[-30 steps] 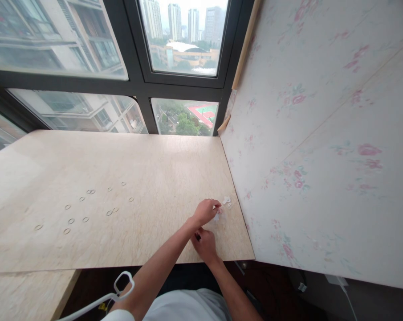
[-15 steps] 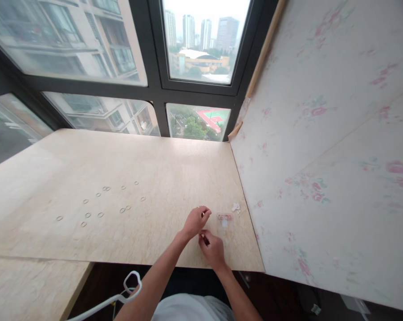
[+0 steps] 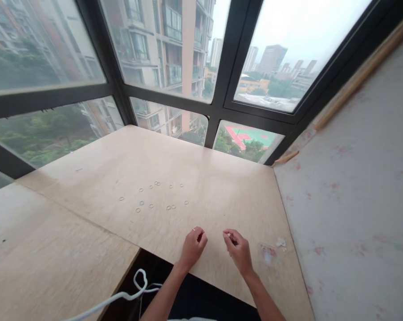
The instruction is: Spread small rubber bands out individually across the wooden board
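My left hand (image 3: pixel 192 248) is just above the stone-patterned tabletop (image 3: pixel 228 187), near its front edge, fingers curled and thumb pressed to them. A thin ring shows on one of its fingers. Level with it, a short gap to the right, my right hand (image 3: pixel 239 252) is closed in a pinch. Whatever either hand holds, if anything, is too small or hidden to make out. To the right of my right hand lies a small clear plastic packet (image 3: pixel 268 253) with reddish bits in it. Beside it sits a little white piece (image 3: pixel 281 242).
Several thin rings (image 3: pixel 151 206) lie scattered on the tabletop to the left, beyond my left hand. A white cable (image 3: pixel 121 296) loops at the front left edge. Dark window frames (image 3: pixel 210 125) bound the back; a floral wall (image 3: pixel 348 214) bounds the right.
The view has swung left, so the rings and packet appear further right. My hands, close together before, have drawn apart sideways, with both still closed.
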The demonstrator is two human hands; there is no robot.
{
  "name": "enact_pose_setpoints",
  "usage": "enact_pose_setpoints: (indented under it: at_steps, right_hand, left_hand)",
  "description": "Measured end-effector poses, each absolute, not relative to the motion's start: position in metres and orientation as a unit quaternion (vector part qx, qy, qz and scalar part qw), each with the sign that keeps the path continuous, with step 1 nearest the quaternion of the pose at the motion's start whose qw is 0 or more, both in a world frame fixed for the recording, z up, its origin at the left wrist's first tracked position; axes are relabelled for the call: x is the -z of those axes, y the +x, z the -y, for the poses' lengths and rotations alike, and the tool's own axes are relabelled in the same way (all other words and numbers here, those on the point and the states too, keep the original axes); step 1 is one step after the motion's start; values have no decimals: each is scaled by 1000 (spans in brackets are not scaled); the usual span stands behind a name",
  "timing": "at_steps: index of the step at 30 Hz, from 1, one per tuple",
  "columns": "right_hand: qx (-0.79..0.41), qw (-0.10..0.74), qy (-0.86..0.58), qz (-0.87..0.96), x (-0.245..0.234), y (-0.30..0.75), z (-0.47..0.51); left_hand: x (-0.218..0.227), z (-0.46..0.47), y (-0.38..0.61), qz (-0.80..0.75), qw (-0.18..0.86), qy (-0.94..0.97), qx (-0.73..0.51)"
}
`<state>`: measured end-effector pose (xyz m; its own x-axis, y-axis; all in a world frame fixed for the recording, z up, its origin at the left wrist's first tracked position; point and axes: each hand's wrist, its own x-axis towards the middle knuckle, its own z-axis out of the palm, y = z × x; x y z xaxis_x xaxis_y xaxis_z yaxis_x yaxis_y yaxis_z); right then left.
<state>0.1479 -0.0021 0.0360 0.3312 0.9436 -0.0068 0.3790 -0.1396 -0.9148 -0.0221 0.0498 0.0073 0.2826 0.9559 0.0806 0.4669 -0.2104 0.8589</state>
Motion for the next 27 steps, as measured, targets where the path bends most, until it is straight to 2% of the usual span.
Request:
enact_pose_setpoints:
  at_steps: [4, 5, 7, 15, 21, 27]
  right_hand:
    - [-295, 408, -629, 592, -68, 92, -81]
    - [-289, 372, -616, 631, -74, 76, -104]
    - [-266, 236, -599, 717, -82, 43, -150]
    - [-216, 32, -601, 769, -62, -61, -277]
    - [-170, -55, -591, 787, -45, -85, -301]
    - [-136, -89, -570, 806, -38, -68, -294]
  left_hand:
    - [-4, -52, -34, -458, 405, 717, -335]
    - [-4, -52, -34, -454, 406, 720, -333]
    - [-4, -53, -33, -456, 401, 721, -332]
    - [-3, -51, -32, -474, 417, 693, -349]
    - [-11, -51, -35, -452, 444, 681, -367]
    - [-6, -51, -35, -459, 437, 688, -354]
